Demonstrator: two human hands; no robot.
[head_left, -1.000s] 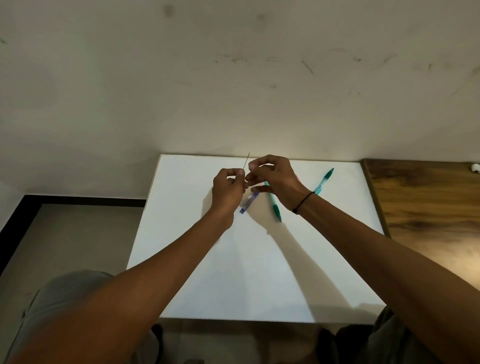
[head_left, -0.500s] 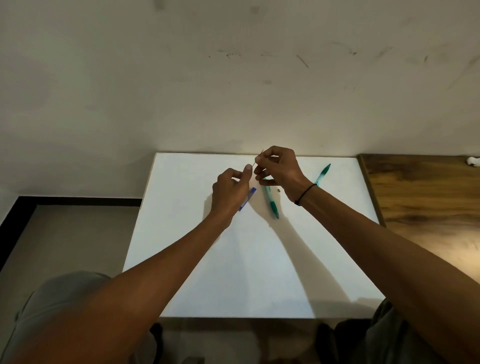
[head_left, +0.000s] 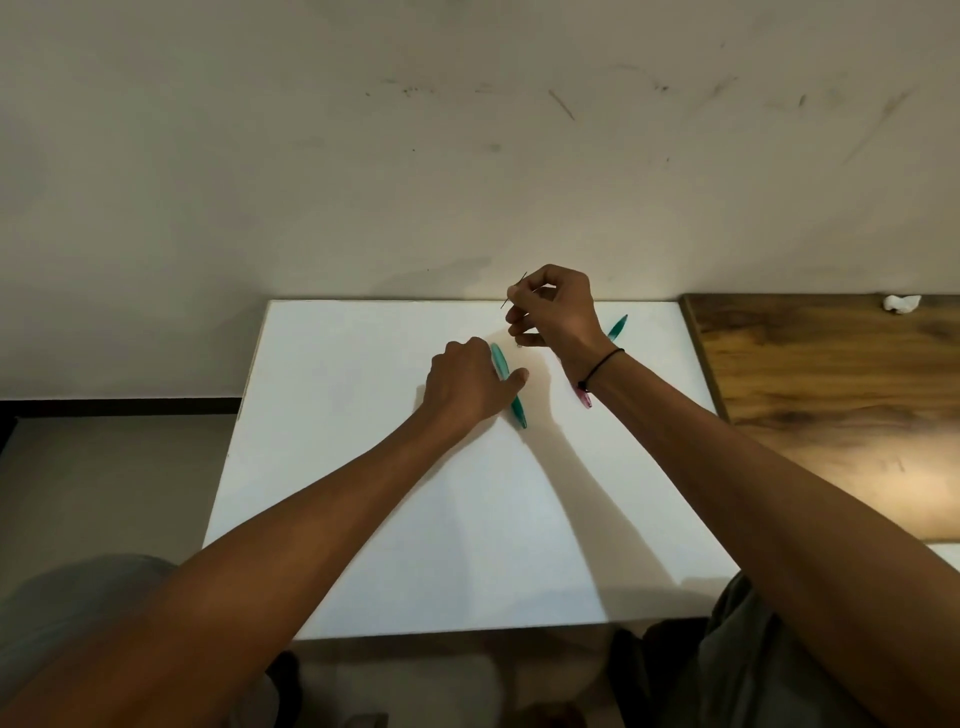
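Evidently some pen take-apart or refit job is in hand on the white tabletop (head_left: 363, 467), which carries everything. Starting at the left, the left hand (head_left: 462, 387) sits low, knuckles up, w/ its thumb stretched across the green pen (head_left: 518, 410) that lies slanting just beside it. The other fingers are tucked under the palm, so I cannot tell whether they hold the pen or some other part. My guess is that the hand is down there to pin or pick up that pen as the next piece. Up and to the right, the thin rod (head_left: 514, 291), prob. a refill, is held off the surface near the far edge. The right hand (head_left: 553, 309) pinches it btwn thumb and fingertip w/ the other fingers curled in. The raised, tilted hold likely keeps the fine tip clear and ready to be threaded into a barrel. A black band (head_left: 602, 364) circles that wrist. Below the wrist a pink pen end (head_left: 585, 399) pokes out, and beyond it a teal pen (head_left: 618, 327) lies partly hidden by the hand. Both are parked near, prob. waiting their turn. Further right sits a wooden surface (head_left: 831, 405) w/ a crumpled white scrap (head_left: 901, 302) at its far edge, well apart from the work.
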